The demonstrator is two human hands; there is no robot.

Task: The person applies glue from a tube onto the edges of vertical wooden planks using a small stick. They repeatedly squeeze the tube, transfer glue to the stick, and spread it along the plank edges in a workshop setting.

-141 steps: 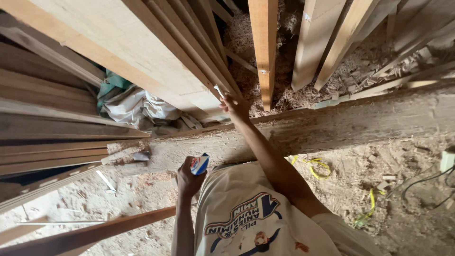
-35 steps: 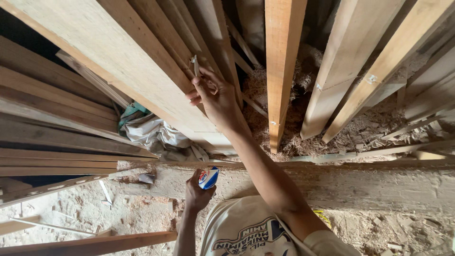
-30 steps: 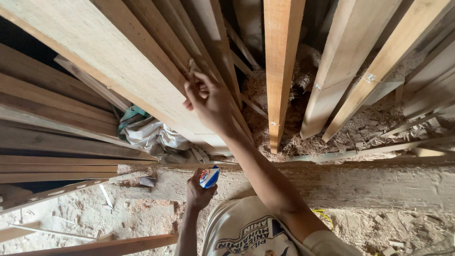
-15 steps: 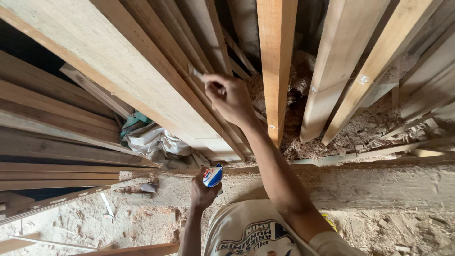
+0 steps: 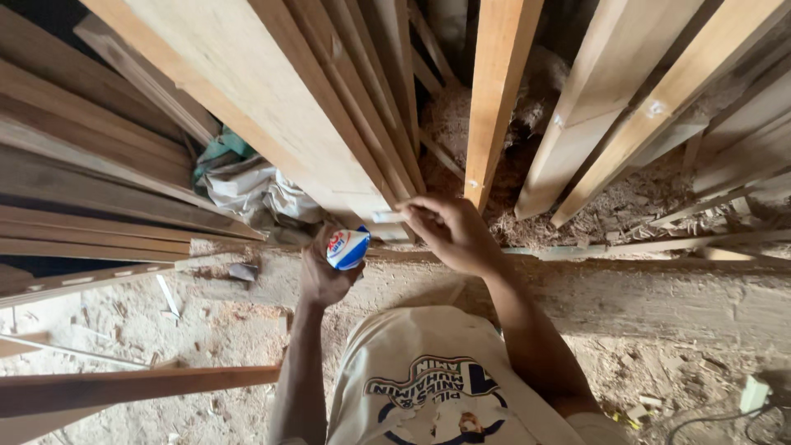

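Note:
My left hand [image 5: 323, 272] grips a small round blue-and-white tub [image 5: 347, 247] held up at chest height. My right hand [image 5: 449, 231] pinches a short white stick-like applicator [image 5: 387, 217], its tip pointing left just above the tub. Both hands sit at the lower end of several long wooden planks [image 5: 272, 107] leaning steeply in front of me. The applicator lies close to the bottom edge of the nearest plank. My cream printed shirt [image 5: 428, 387] fills the bottom centre.
More planks [image 5: 494, 91] lean at centre and right over a heap of sawdust [image 5: 610, 206]. Stacked boards [image 5: 82, 198] lie at left, with crumpled sacks [image 5: 247, 185] behind. A loose plank [image 5: 124, 386] lies on the dusty floor at lower left.
My right hand has come down from high on the plank's edge to just above the tub. The left hand has raised the tub slightly. The view has tilted down.

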